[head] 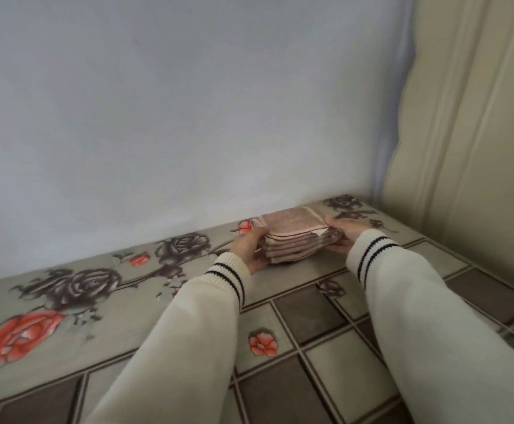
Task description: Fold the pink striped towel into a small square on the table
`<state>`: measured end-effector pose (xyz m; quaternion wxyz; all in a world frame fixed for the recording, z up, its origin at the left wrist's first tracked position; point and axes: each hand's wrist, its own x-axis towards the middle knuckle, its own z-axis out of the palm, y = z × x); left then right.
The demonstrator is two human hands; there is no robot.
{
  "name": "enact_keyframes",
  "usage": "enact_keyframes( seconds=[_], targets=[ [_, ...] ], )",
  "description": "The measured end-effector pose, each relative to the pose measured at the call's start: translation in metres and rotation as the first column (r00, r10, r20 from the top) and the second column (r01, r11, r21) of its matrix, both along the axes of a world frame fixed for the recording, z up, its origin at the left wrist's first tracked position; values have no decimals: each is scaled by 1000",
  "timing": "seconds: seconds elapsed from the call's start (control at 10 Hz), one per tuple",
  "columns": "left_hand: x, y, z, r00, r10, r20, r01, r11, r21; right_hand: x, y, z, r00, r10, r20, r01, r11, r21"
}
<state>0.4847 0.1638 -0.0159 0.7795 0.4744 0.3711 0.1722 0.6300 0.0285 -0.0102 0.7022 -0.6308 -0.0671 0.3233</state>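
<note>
The pink striped towel (292, 237) is folded into a thick, small square bundle with several layers showing at its near edge. It lies on the table (326, 307) close to the back wall. My left hand (249, 247) grips the bundle's left side, thumb on top. My right hand (342, 235) grips its right side, fingers wrapped around the edge. Both arms wear cream sleeves with dark cuff stripes.
The table carries a cloth printed with roses (20, 338) and brown and grey squares. A pale wall (173, 117) runs right behind the towel. A cream panelled door or cabinet (469, 133) stands at the right, next to the table's far corner.
</note>
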Motion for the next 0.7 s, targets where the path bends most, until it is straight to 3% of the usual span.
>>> enact_keyframes(
  seconds=[0.4, 0.6, 0.7],
  targets=[
    [13, 8, -14, 990, 54, -132, -23, 974, 225, 12, 3, -13, 999, -49, 23, 50, 996, -75],
    [-1, 7, -7, 990, 31, -139, 4, 968, 250, 11, 0, -7, 995, -89, -33, 87, 994, -60],
    [-11, 1, 2, 991, 71, -115, -46, 976, 211, 6, -3, 1, 998, -28, 57, 34, 993, -113]
  ],
)
